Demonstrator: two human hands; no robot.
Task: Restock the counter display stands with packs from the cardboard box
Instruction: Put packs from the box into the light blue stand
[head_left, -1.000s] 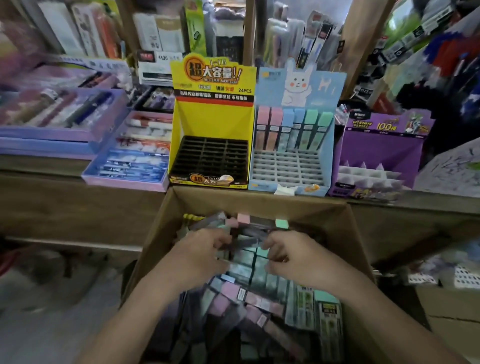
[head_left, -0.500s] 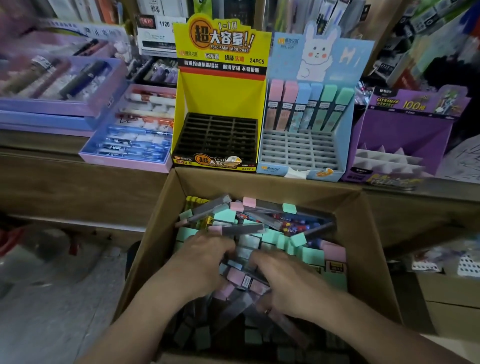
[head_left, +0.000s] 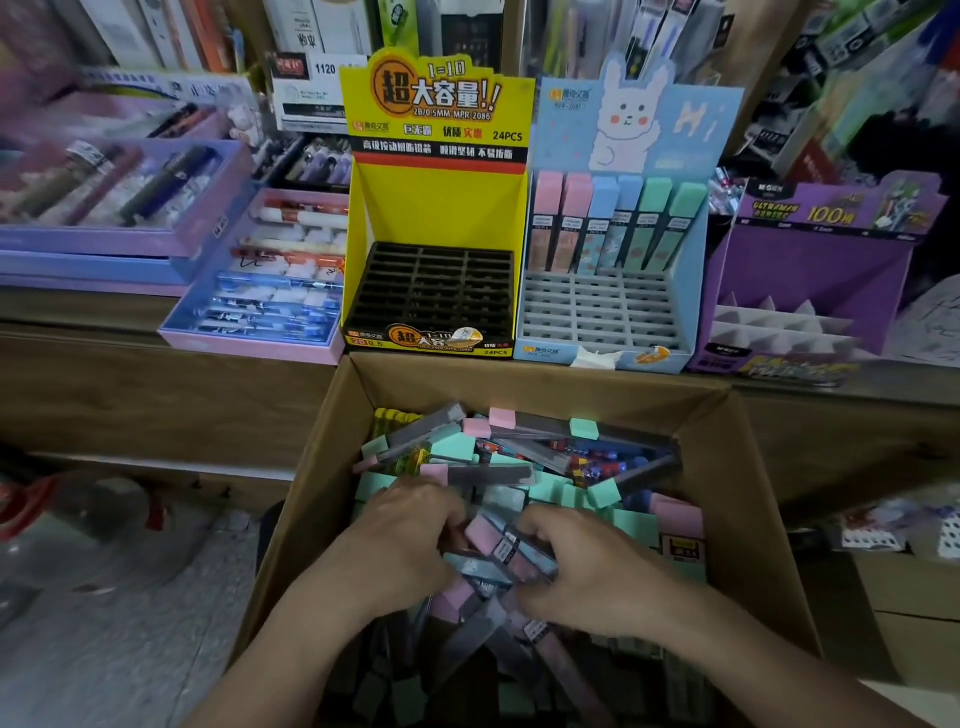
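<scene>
1. Has drawn both hands from the middle of the box (head_left: 519, 384) toward its near side over the last second, raking packs (head_left: 498, 545) together on the way.
2. Grips that bundle now between left hand (head_left: 410, 530) and right hand (head_left: 587, 566), fingers of both curled round pink and blue packs; cannot tell how many.
3. Holds the bundle low, down in the loose pile inside the box, not yet lifted.
4. Leaves the stands as they were: yellow stand (head_left: 436, 208) with an empty grid, blue stand (head_left: 602, 312) with six packs in its back row only, purple stand (head_left: 810, 270) showing only dividers.
5. Suggests a first handful gathered and placing about to start; nothing restocked from this grab yet.
6. Offers open room straight up and forward: far box wall just under the counter (head_left: 78, 312) edge, stands right behind that edge.
7. Calls for clearing the far wall and each stand's low front lip; risks snagging the crossed packs on top of the pile.
8. Crowds the left side with a pink tray (head_left: 249, 338) just beside the yellow stand.
</scene>
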